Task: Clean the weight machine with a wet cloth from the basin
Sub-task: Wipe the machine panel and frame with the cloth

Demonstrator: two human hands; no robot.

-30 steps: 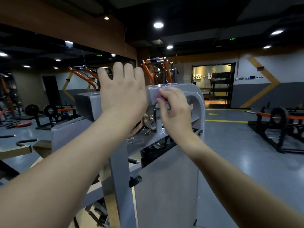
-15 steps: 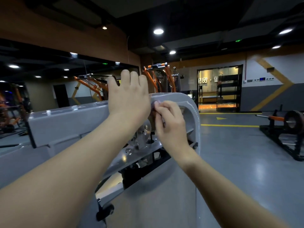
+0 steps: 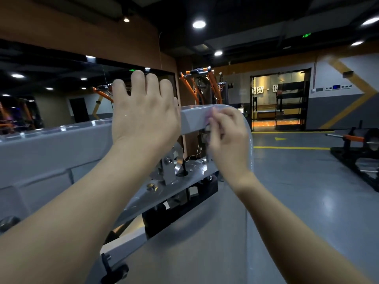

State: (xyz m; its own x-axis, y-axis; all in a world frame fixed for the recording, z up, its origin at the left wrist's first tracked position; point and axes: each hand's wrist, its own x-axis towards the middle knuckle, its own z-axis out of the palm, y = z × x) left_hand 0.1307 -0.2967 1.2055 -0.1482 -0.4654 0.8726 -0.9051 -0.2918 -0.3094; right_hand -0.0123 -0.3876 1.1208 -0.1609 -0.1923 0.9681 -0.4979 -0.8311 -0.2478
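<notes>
Up on the top beam of the weight machine (image 3: 61,148), the left hand (image 3: 143,117) lies flat, fingers spread wide, bracing. Just beside it, the right hand (image 3: 227,138) is curled tight around a small pinkish cloth (image 3: 210,116), pressing it to the curved end of the beam. It looks mid-wipe up there. How much is already clean can't be told, but the pulley plate (image 3: 174,160), the lower bracket and the big side panel seem to be left. No basin in view.
</notes>
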